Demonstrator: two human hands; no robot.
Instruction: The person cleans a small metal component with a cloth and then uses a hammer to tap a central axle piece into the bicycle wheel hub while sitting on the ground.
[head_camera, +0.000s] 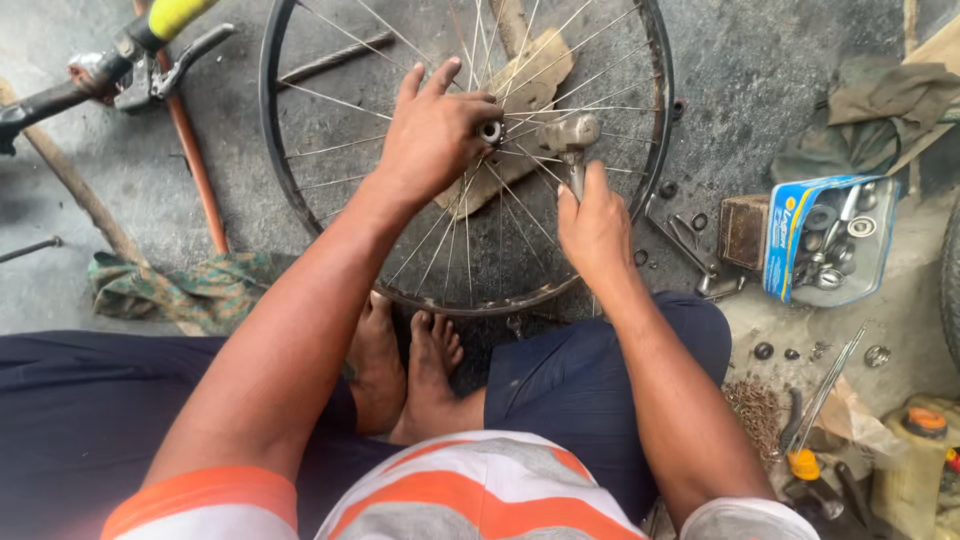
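A spoked bicycle wheel (275, 170) with a dark rim lies flat on the concrete floor in front of my bare feet (405, 365). My left hand (430, 135) grips the hub (490, 131) at the wheel's centre from the left. My right hand (592, 225) is shut on the handle of a hammer (570, 135), whose metal head sits just right of the hub among the spokes. A flat piece of wood (530, 75) lies under the hub.
A blue box (790, 235) of metal parts stands at right beside a small wooden block (742, 230) and a spanner (690, 245). Loose nuts, tools and a yellow bottle (915, 460) lie at lower right. A bicycle handlebar (130, 55) and a rag (175, 290) sit at left.
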